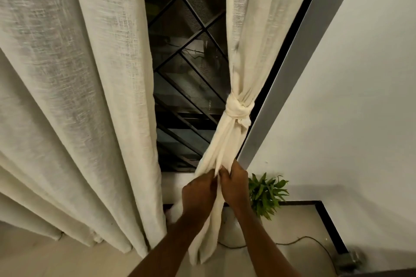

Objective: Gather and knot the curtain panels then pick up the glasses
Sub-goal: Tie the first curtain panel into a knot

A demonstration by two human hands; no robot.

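Head cam, L hand (199,193), R hand (234,186) pinch knotted curtain tail (222,146), plant (267,193) just R, loose panel (78,96) L, grille (186,74) behind.

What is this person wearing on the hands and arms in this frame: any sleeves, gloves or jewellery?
Nothing worn shows. The left hand and right hand are ungloved, and the left forearm and right forearm are bare down to the frame's lower edge: no sleeve, watch or bracelet. No ring is visible, though some fingers are hidden.
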